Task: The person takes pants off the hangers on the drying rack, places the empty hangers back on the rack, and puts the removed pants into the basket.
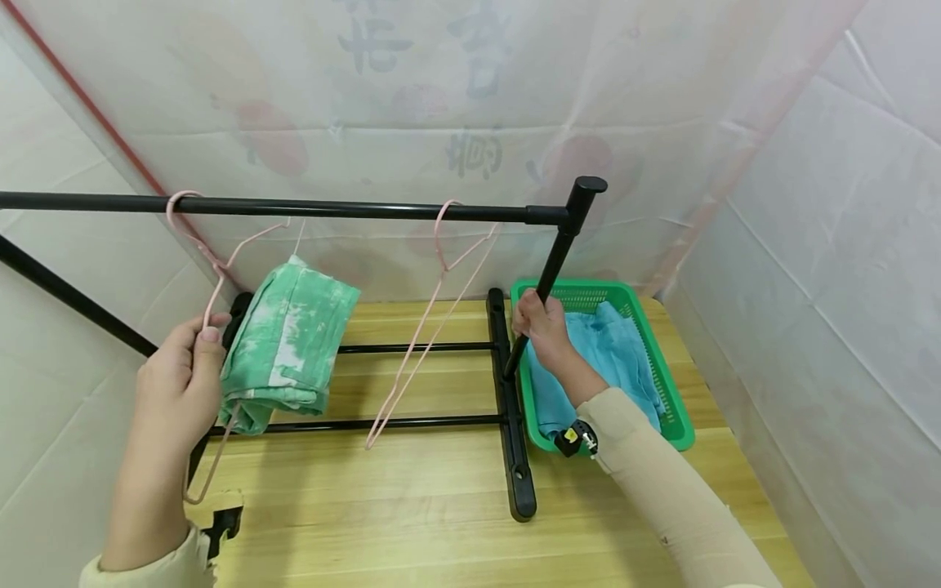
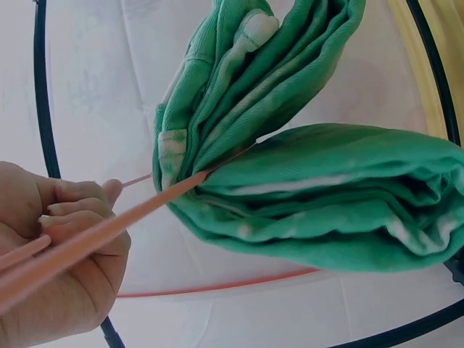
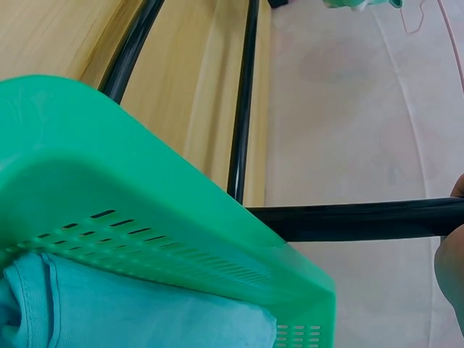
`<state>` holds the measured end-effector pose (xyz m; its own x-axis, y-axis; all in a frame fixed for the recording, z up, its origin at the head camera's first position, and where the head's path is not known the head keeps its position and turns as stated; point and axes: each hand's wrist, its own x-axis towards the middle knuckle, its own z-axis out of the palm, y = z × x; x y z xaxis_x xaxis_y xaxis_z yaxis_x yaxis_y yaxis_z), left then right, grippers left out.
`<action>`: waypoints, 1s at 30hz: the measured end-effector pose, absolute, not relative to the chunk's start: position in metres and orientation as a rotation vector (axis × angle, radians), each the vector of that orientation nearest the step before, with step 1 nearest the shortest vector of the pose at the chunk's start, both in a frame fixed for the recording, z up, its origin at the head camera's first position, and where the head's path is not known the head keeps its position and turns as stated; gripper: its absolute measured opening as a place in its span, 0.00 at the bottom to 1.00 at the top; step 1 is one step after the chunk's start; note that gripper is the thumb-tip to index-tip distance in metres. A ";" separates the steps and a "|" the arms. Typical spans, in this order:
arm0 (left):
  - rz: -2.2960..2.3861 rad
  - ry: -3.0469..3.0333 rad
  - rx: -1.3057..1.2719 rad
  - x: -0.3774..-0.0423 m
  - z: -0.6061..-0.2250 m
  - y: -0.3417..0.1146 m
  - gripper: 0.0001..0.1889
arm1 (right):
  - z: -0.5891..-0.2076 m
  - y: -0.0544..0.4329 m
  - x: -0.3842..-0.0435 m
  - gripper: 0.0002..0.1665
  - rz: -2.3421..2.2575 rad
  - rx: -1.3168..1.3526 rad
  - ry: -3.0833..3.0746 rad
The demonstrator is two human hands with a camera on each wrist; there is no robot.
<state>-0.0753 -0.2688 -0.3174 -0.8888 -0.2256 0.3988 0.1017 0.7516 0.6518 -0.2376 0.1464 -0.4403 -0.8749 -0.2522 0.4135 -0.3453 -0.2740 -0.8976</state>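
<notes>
On the left, my left hand (image 1: 180, 380) pinches one side of a pink hanger (image 1: 219, 265) between thumb and fingers. That hanger hooks over the rack's top bar (image 1: 316, 207). A folded green-and-white tie-dye garment (image 1: 290, 335) hangs over it; in the left wrist view the cloth (image 2: 326, 196) drapes on both sides of the wire. With curled fingers, my right hand (image 1: 544, 327) grips the black upright post (image 1: 564, 249) at the rack's right end. Only part of that hand (image 3: 453, 268) shows at the right wrist view's edge.
A second pink hanger (image 1: 439, 237) hangs bare farther right on the bar. Behind the post, a green plastic basket (image 1: 678, 408) holds blue folded cloth (image 1: 613, 351). The rack's black foot (image 1: 515, 457) stands on the wooden table (image 1: 382, 514). Pale sheet walls (image 1: 845, 245) enclose the back and sides.
</notes>
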 end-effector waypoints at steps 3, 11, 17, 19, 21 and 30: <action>-0.975 -2.474 0.124 -0.077 -0.318 -0.267 0.19 | -0.440 0.146 -0.238 0.34 2.341 0.750 -1.861; -0.959 -2.424 0.240 -0.081 -0.318 -0.262 0.18 | -0.443 0.147 -0.241 0.35 2.320 0.760 -1.865; -0.967 -2.373 0.227 -0.085 -0.320 -0.262 0.18 | -0.445 0.148 -0.241 0.33 2.327 0.756 -1.876; -0.964 -2.356 0.215 -0.086 -0.321 -0.262 0.18 | -0.445 0.148 -0.242 0.33 2.331 0.750 -1.878; -0.960 -2.348 0.210 -0.087 -0.320 -0.262 0.18 | -0.445 0.148 -0.242 0.34 2.331 0.750 -1.876; -0.958 -2.357 0.229 -0.087 -0.319 -0.261 0.18 | -0.446 0.148 -0.243 0.35 2.291 0.770 -1.870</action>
